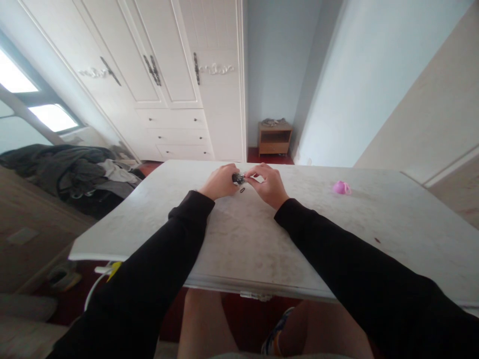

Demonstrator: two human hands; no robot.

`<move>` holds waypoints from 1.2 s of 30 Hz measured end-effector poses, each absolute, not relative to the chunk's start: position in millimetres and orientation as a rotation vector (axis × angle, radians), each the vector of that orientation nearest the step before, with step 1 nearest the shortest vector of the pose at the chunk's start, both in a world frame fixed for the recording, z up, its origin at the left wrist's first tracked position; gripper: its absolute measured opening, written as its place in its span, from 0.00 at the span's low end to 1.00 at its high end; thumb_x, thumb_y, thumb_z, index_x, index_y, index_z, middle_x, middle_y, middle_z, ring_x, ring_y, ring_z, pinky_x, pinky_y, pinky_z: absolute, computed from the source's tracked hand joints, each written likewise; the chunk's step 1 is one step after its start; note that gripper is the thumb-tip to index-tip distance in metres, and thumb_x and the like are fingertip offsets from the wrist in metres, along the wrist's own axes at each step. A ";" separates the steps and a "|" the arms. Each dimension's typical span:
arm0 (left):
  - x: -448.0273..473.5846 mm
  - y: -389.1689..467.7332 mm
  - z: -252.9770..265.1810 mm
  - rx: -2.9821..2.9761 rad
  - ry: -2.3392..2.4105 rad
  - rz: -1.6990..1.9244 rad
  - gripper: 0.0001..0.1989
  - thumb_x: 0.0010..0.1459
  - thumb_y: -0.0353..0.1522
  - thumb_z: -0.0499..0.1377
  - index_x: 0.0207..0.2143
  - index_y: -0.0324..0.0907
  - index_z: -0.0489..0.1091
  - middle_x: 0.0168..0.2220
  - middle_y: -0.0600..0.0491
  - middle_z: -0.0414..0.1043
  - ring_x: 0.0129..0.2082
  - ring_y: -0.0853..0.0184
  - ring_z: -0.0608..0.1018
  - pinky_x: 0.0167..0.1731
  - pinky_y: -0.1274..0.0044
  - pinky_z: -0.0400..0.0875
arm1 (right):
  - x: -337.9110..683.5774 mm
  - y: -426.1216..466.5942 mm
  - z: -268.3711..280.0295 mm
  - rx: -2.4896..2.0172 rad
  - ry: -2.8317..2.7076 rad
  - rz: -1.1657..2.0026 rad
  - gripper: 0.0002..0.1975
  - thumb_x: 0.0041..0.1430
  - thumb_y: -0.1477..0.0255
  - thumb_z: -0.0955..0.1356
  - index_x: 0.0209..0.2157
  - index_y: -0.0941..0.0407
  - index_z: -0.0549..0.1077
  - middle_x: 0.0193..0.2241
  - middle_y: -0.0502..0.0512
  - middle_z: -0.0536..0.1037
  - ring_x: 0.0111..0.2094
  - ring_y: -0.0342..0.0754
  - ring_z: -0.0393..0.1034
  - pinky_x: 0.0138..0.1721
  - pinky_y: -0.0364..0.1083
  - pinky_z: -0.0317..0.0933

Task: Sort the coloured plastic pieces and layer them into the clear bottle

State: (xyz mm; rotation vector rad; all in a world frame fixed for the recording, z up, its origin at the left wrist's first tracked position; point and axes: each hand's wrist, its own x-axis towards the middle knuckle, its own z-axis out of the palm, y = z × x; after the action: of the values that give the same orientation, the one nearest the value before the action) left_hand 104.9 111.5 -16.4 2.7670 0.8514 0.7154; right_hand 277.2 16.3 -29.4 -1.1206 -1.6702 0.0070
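Note:
Over the far part of the white table (258, 239), both of my hands meet at a small black-and-silver object (238, 178). Its exact kind is too small to make out. My left hand (221, 181) is closed around its left side, partly covering it. From the other side, my right hand (267, 183) pinches at the object's right end with thumb and forefinger. Whether a separate small piece sits between those fingertips is unclear. Just below the object, a small dark loop (242, 190) shows against the tabletop.
A pink pouch-like item (341, 187) lies on the table to the right, and a small brown speck (377, 240) nearer me. Beyond stand a white wardrobe (179, 89) and a wooden nightstand (275, 138). Dark clothes (67, 172) are heaped at the left.

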 end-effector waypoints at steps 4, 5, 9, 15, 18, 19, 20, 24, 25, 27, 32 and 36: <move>105.4 110.9 -16.1 2.786 0.860 0.712 0.05 0.48 0.29 0.61 0.24 0.42 0.66 0.29 0.52 0.68 0.28 0.66 0.69 0.30 0.73 0.58 | 276.0 15.6 -29.0 -1.031 -1.630 0.033 0.06 0.59 0.76 0.74 0.32 0.54 0.74 0.31 0.50 0.78 0.33 0.47 0.73 0.38 0.47 0.67; 105.4 111.0 -16.4 2.787 0.858 0.718 0.05 0.48 0.29 0.61 0.24 0.42 0.66 0.28 0.52 0.68 0.28 0.66 0.69 0.30 0.73 0.58 | 276.0 15.2 -28.7 -1.032 -1.620 0.035 0.06 0.59 0.75 0.74 0.31 0.54 0.73 0.31 0.50 0.78 0.32 0.47 0.73 0.38 0.47 0.68; 105.7 111.8 -17.7 2.773 0.828 0.753 0.05 0.48 0.29 0.61 0.24 0.42 0.66 0.28 0.52 0.69 0.28 0.66 0.70 0.30 0.73 0.59 | 277.3 14.3 -28.3 -1.098 -1.649 -0.034 0.06 0.61 0.74 0.73 0.31 0.53 0.73 0.31 0.51 0.78 0.36 0.49 0.72 0.41 0.49 0.68; 106.5 111.2 -16.6 2.704 0.806 0.807 0.03 0.45 0.27 0.61 0.25 0.41 0.68 0.28 0.53 0.70 0.28 0.66 0.71 0.31 0.73 0.62 | 278.8 13.1 -27.1 -1.069 -1.672 -0.165 0.04 0.68 0.71 0.69 0.35 0.52 0.74 0.34 0.54 0.79 0.43 0.52 0.71 0.44 0.51 0.67; 107.2 111.1 -15.4 2.609 0.857 0.869 0.04 0.43 0.28 0.62 0.25 0.41 0.69 0.28 0.53 0.72 0.29 0.66 0.71 0.33 0.73 0.63 | 279.2 11.8 -25.4 -1.049 -1.638 -0.224 0.04 0.68 0.72 0.66 0.36 0.52 0.73 0.36 0.55 0.78 0.42 0.53 0.69 0.44 0.52 0.67; 107.5 111.4 -15.5 2.556 0.875 0.903 0.05 0.42 0.28 0.62 0.26 0.40 0.69 0.28 0.53 0.72 0.30 0.65 0.72 0.33 0.73 0.64 | 279.9 12.0 -25.3 -1.056 -1.622 -0.239 0.05 0.68 0.73 0.65 0.36 0.52 0.72 0.36 0.56 0.78 0.42 0.53 0.69 0.45 0.52 0.66; 108.0 112.0 -15.8 2.489 0.890 0.939 0.06 0.42 0.28 0.63 0.26 0.40 0.70 0.28 0.53 0.73 0.30 0.65 0.72 0.33 0.73 0.64 | 281.0 12.5 -25.7 -1.075 -1.612 -0.247 0.05 0.67 0.74 0.64 0.37 0.52 0.72 0.37 0.56 0.77 0.42 0.53 0.69 0.46 0.53 0.66; 110.1 115.9 -18.2 2.128 0.964 1.041 0.05 0.42 0.30 0.62 0.26 0.39 0.71 0.24 0.54 0.71 0.27 0.66 0.72 0.29 0.74 0.65 | 286.0 15.8 -30.5 -1.290 -1.802 -0.156 0.13 0.58 0.80 0.64 0.44 0.56 0.74 0.43 0.61 0.79 0.48 0.56 0.70 0.52 0.55 0.66; 110.5 117.1 -18.8 2.042 0.982 1.061 0.04 0.42 0.30 0.62 0.25 0.39 0.71 0.22 0.54 0.70 0.26 0.66 0.72 0.28 0.74 0.65 | 286.3 16.4 -32.2 -1.360 -1.918 -0.115 0.17 0.57 0.79 0.65 0.47 0.57 0.74 0.47 0.62 0.79 0.51 0.57 0.70 0.54 0.56 0.65; 111.0 119.2 -19.4 1.919 1.000 1.103 0.04 0.42 0.30 0.62 0.24 0.39 0.71 0.20 0.54 0.69 0.23 0.67 0.72 0.26 0.75 0.65 | 284.7 17.0 -35.1 -1.477 -2.136 -0.054 0.23 0.57 0.77 0.67 0.56 0.59 0.73 0.56 0.66 0.77 0.58 0.60 0.67 0.58 0.59 0.63; 112.1 121.7 -19.9 1.884 0.991 1.124 0.04 0.41 0.30 0.62 0.23 0.39 0.71 0.19 0.54 0.68 0.22 0.67 0.71 0.25 0.75 0.64 | 274.7 20.6 -38.9 -1.584 -2.331 -0.019 0.22 0.67 0.73 0.64 0.61 0.55 0.71 0.66 0.64 0.71 0.65 0.60 0.62 0.59 0.61 0.60; 113.1 120.1 -19.7 1.977 1.018 1.102 0.04 0.41 0.30 0.62 0.24 0.39 0.70 0.22 0.54 0.69 0.25 0.67 0.71 0.26 0.75 0.63 | 272.3 26.7 -38.9 -1.607 -2.279 -0.051 0.12 0.69 0.74 0.64 0.47 0.54 0.78 0.54 0.62 0.79 0.57 0.58 0.66 0.54 0.57 0.62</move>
State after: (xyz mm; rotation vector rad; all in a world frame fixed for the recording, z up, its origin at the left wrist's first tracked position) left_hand 113.1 120.1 -19.7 1.9766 1.0180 1.1020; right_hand 272.3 26.7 -38.9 -1.6071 -2.2794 -0.0512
